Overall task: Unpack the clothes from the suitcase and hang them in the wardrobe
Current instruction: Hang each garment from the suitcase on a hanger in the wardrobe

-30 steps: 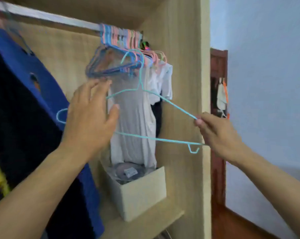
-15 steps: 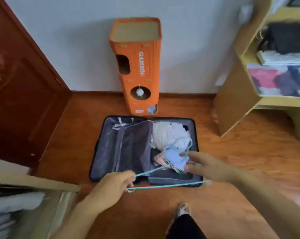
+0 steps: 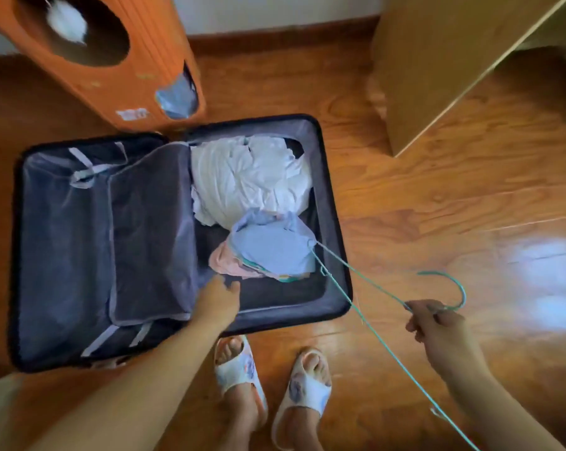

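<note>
An open dark suitcase lies flat on the wooden floor. Its right half holds a crumpled white garment, a folded light blue garment and a pink one beneath. My left hand reaches into the right half just below the pink garment, fingers extended, holding nothing. My right hand grips a teal wire hanger near its hook, to the right of the suitcase. One end of the hanger reaches over the suitcase rim to the blue garment.
An orange cardboard tower with round holes stands behind the suitcase by the wall. A light wooden shelf unit stands at the upper right. My feet in white slippers are just in front of the suitcase.
A second ago both hands took the teal hanger from the wardrobe rail. I have since turned to the suitcase and bent closer; my left hand let go and reaches into it.
</note>
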`<state>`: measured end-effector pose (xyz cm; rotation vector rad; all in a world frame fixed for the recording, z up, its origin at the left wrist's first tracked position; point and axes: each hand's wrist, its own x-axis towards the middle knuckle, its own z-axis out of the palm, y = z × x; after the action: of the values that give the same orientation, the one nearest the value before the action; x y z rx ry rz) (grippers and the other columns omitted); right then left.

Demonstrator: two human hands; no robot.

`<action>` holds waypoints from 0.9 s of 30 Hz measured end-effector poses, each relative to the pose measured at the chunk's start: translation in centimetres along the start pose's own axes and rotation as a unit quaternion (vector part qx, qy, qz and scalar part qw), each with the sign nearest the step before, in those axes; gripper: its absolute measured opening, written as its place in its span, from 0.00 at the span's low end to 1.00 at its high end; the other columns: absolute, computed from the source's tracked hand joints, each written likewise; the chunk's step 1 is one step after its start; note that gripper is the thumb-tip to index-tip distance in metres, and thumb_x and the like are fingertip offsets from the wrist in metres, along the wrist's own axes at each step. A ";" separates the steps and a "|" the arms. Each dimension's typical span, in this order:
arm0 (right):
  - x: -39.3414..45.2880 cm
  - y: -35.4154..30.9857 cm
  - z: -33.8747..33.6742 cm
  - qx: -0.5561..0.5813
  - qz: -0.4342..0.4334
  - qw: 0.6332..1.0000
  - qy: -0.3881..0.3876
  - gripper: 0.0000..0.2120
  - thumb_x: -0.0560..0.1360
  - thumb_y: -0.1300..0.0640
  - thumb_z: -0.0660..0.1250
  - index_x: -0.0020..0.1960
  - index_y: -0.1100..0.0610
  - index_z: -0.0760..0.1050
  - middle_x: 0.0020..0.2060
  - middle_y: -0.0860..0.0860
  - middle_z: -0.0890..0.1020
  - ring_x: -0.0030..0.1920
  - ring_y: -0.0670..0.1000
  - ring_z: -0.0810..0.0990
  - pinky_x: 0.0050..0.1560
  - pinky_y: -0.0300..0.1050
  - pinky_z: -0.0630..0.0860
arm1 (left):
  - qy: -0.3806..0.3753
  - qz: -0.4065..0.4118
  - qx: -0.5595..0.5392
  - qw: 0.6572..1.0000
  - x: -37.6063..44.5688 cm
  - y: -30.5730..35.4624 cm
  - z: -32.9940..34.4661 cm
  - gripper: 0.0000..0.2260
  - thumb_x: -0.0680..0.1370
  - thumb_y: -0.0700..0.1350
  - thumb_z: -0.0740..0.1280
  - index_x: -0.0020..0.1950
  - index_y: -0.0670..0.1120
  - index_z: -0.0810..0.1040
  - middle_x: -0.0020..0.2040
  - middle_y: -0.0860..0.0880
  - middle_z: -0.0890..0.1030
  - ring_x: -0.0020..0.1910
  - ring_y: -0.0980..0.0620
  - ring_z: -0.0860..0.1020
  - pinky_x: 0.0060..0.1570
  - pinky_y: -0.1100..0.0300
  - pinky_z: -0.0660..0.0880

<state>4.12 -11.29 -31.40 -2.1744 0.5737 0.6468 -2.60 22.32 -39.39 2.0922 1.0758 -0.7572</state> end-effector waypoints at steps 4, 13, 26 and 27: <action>5.5 3.4 5.9 0.031 0.007 0.999 0.022 0.11 0.81 0.60 0.62 0.43 0.56 0.81 0.27 0.50 0.79 0.26 0.45 0.72 0.38 0.49 0.71 | 0.089 -0.010 0.023 0.996 17.0 0.8 2.6 0.26 0.82 0.55 0.61 0.75 0.40 0.68 0.69 0.34 0.73 0.67 0.32 0.72 0.63 0.45 0.70; 2.3 4.1 7.5 0.053 0.064 0.995 0.059 0.12 0.83 0.59 0.59 0.47 0.55 0.80 0.30 0.52 0.78 0.31 0.53 0.74 0.37 0.49 0.72 | 0.099 0.004 -0.191 0.977 15.0 1.7 1.4 0.09 0.82 0.43 0.64 0.48 0.43 0.84 0.53 0.38 0.84 0.53 0.38 0.81 0.51 0.50 0.77; -15.2 -20.4 -8.9 -0.002 -0.174 0.981 -0.087 0.18 0.81 0.63 0.62 0.48 0.39 0.79 0.31 0.46 0.82 0.34 0.47 0.79 0.38 0.37 0.72 | 0.040 0.101 -0.660 0.744 -27.2 13.1 -30.0 0.08 0.86 0.38 0.58 0.51 0.38 0.75 0.52 0.41 0.86 0.56 0.42 0.84 0.60 0.45 0.78; -16.3 -22.6 -9.1 -0.008 -0.197 0.975 -0.097 0.15 0.80 0.62 0.65 0.51 0.42 0.80 0.36 0.49 0.84 0.40 0.51 0.81 0.42 0.38 0.74 | 0.038 0.120 -0.656 0.744 -29.0 14.5 -32.0 0.08 0.86 0.37 0.58 0.50 0.38 0.75 0.50 0.42 0.86 0.55 0.41 0.84 0.61 0.45 0.78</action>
<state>7.14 -1.98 -3.76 -2.1240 0.0284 0.6344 1.55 26.74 5.76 0.9478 0.8884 0.2676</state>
